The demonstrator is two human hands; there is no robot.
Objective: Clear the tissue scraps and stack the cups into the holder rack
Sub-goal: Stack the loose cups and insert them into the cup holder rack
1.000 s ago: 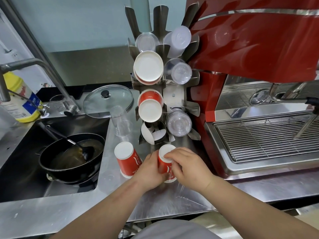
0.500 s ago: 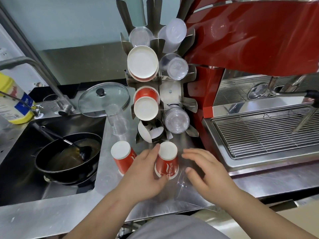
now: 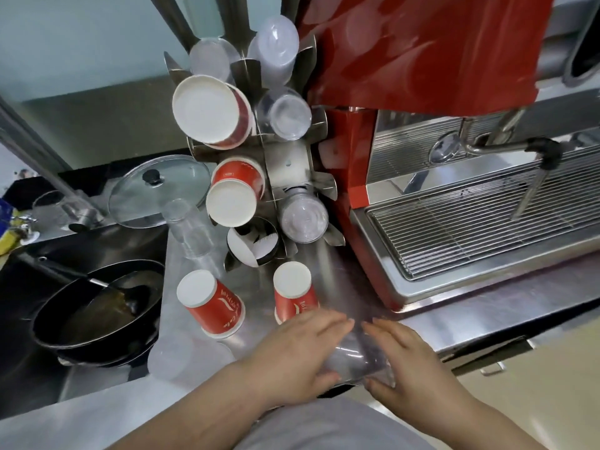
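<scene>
Left hand point(image 3: 300, 347), right hand point(image 3: 410, 365), cupping clear cup point(image 3: 354, 358)

Both hands off the upside-down red paper cup point(image 3: 293, 295) they clasped a second ago; it stands alone on the steel bench point(image 3: 328, 271) before the rack. Left hand point(image 3: 292, 349) and right hand point(image 3: 402, 362) drawn back to the bench's near edge, now flanking a clear plastic cup point(image 3: 355, 358) lying on its side, fingers touching its walls. Grip unclear. View has swung closer and lower.
</scene>
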